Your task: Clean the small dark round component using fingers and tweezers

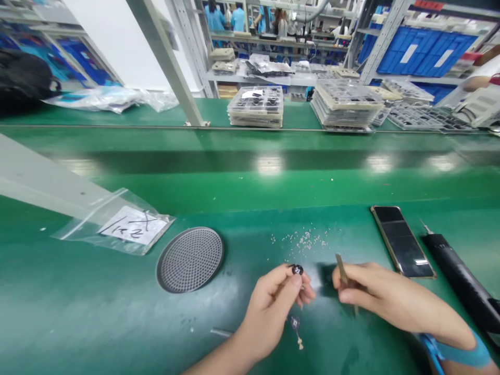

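My left hand point(269, 307) pinches a small shiny black round part point(297, 269) between thumb and forefinger, its other fingers curled beneath. My right hand point(375, 291) is closed around a narrow tan metal tool point(341, 268) that looks like tweezers, held upright a short way to the right. Just below my left fingers lies a small round part with a thin ribbon-like tail point(296, 325) on the green bench. Beyond both hands, many tiny white pieces point(304, 239) are scattered over the surface.
A grey perforated round tray point(190, 260) and a labelled zip bag point(135, 225) lie to the left. On the right are a phone point(403, 240) and a black electric screwdriver point(461, 276). Stacked plastic trays point(346, 104) stand on the back ledge; a blue band circles my right wrist.
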Tool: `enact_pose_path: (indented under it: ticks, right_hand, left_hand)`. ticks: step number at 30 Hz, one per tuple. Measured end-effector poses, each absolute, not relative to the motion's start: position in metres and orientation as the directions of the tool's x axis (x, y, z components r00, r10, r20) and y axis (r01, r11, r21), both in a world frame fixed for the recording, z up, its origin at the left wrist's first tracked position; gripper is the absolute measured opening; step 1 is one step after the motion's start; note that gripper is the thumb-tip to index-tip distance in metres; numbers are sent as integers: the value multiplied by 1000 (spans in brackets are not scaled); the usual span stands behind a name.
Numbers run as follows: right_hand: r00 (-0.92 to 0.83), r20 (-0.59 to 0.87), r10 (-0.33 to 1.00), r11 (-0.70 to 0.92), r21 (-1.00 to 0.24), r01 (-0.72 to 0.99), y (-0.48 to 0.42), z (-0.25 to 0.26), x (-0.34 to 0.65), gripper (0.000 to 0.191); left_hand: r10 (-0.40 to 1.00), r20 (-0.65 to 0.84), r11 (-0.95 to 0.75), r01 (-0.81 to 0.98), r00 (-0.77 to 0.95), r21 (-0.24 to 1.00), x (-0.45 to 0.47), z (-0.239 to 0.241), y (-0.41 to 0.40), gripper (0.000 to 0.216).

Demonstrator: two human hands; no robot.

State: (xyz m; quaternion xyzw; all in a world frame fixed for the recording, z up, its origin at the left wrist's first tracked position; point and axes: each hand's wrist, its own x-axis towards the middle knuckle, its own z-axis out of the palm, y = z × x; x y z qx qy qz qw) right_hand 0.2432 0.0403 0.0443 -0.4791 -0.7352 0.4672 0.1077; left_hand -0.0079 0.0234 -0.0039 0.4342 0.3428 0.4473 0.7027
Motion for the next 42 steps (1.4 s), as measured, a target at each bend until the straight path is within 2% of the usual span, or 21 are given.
enact_pose_path:
  ticks: [2,4,6,8,10,14,16,19,25,42]
  right_hand:
    - [-507,-213,835,34,-900,434,40,46,240,27]
    - [-429,-67,901,-40,-997,72,39,46,232,29]
    - [-332,15,943,-76,-962,-262,36,42,223,25]
    - [-308,46,950,-86,-912,-402,31,37,214,18]
    - [-269,81,960,-36,-914,-404,25,33,205,12]
    - [-164,248,955,204,-948,-246,15,30,195,22]
    - [-175,299,938,260,-941,-214,11,30,192,17]
    - [-182,305,935,260,-937,-235,7,30,189,9]
    - [-198,310,930,259,-934,-246,2,28,188,9]
    - [-174,324,930,271,-923,-274,3,30,183,11]
  left_hand:
    - [916,-104,230,-295,388,927,-7,-5,21,44]
    - [911,-98,207,-238,401,949,-6,-7,20,45]
    - [915,-56,138,-178,399,974,-7,-7,19,45]
    - [919,6,47,-122,395,991,-7,-7,18,42]
    - [915,63,-33,-82,399,996,-9,-5,18,39]
    - [894,169,-164,-48,415,985,-10,-2,17,31]
    - [878,232,-233,-51,418,971,-10,0,17,27]
    - [853,307,-313,-57,422,948,-10,2,17,23]
    - [822,376,-386,-66,427,920,-8,0,17,21]
    - [811,391,-408,-59,436,911,-8,-1,18,22]
